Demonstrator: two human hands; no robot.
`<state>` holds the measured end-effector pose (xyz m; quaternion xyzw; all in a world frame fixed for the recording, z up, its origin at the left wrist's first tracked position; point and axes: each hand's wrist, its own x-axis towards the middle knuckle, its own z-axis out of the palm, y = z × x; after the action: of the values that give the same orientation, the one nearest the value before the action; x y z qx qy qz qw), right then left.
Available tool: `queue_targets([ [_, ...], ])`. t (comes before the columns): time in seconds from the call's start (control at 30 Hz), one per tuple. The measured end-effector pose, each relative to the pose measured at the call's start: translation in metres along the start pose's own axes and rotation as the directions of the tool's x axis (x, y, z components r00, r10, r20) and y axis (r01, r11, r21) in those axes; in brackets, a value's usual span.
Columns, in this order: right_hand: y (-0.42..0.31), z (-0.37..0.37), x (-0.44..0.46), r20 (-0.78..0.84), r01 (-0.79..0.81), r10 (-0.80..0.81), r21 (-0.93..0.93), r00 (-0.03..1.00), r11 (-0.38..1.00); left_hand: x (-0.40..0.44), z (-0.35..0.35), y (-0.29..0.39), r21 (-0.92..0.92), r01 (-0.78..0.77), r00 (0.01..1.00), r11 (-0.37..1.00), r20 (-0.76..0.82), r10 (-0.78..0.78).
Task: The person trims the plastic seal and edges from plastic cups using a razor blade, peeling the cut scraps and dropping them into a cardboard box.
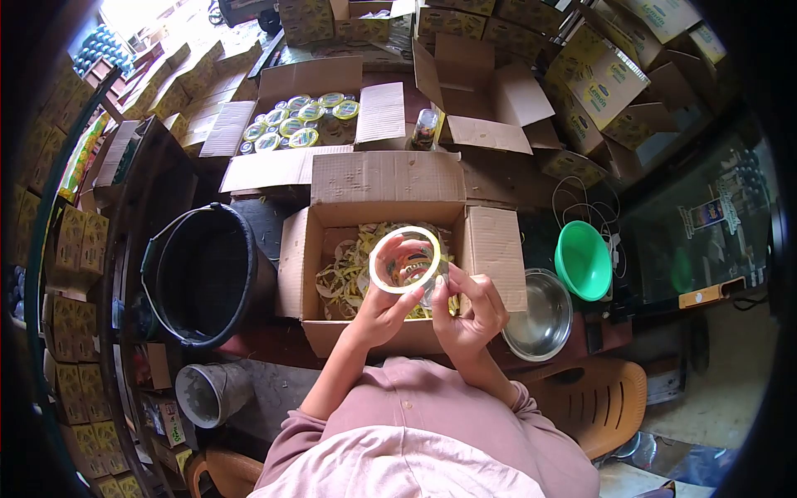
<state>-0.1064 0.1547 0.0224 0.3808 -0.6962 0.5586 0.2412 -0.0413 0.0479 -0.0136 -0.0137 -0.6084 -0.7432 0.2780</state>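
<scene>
A clear plastic cup (pixel 417 267) with a pale yellow rim and printed wall is tilted so that its mouth faces me. My left hand (pixel 383 315) wraps around its left side and holds it. Thumb and fingers of my right hand (pixel 471 314) close in a pinch at the cup's lower right side; their exact contact is partly hidden. Below both hands stands an open cardboard box (pixel 386 178), holding many curled yellowish-white strips (pixel 340 274).
A black bucket (pixel 207 274) is at left, above a grey pail (pixel 203 394). At right are a green bowl (pixel 584 260) and a metal bowl (pixel 540 315). Behind, one carton (pixel 311 76) holds lidded cups; a jar (pixel 425 130) stands near another open carton (pixel 486 133).
</scene>
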Motion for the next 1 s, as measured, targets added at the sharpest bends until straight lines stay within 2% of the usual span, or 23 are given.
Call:
queue_targets([
  [0.17,0.002,0.001,0.0,-0.017,0.005,-0.005,-0.006,1.0,1.0,-0.002,0.004,-0.002,0.112,-0.028,0.998,0.993,-0.048,0.033],
  [0.27,0.002,0.002,-0.001,-0.018,0.02,-0.021,-0.013,1.0,1.0,-0.006,0.007,-0.004,0.331,-0.072,0.992,0.941,-0.071,0.101],
  [0.33,0.002,0.003,-0.001,-0.024,0.019,-0.02,-0.021,1.0,1.0,-0.006,0.007,-0.001,0.511,-0.125,0.986,0.851,-0.028,0.161],
  [0.4,0.003,0.003,-0.001,-0.028,0.024,-0.025,-0.028,0.999,0.999,-0.007,0.009,0.002,0.591,-0.136,0.983,0.795,-0.02,0.183],
  [0.57,0.005,0.001,0.005,-0.029,0.038,-0.039,-0.042,0.999,0.998,-0.011,0.007,0.001,0.645,-0.171,0.972,0.745,-0.011,0.233],
  [0.63,0.009,-0.002,0.01,-0.003,0.024,-0.024,-0.01,1.0,1.0,-0.011,-0.001,0.003,0.705,-0.21,0.974,0.677,0.095,0.204],
  [0.7,0.011,-0.003,0.012,0.016,0.009,-0.01,0.063,1.0,0.998,-0.011,-0.005,0.003,0.711,-0.226,0.973,0.666,0.132,0.19],
  [0.73,0.012,-0.003,0.012,0.025,0.001,-0.003,0.099,1.0,0.995,-0.011,-0.006,0.003,0.689,-0.221,0.974,0.69,0.119,0.194],
  [0.97,0.008,-0.003,0.012,0.015,0.008,-0.009,0.046,1.0,0.999,-0.011,-0.003,0.005,0.545,-0.179,0.983,0.819,0.076,0.165],
  [1.0,0.01,-0.004,0.012,0.031,0.001,-0.002,0.046,1.0,0.999,-0.011,-0.004,0.007,0.625,-0.207,0.978,0.753,0.133,0.159],
])
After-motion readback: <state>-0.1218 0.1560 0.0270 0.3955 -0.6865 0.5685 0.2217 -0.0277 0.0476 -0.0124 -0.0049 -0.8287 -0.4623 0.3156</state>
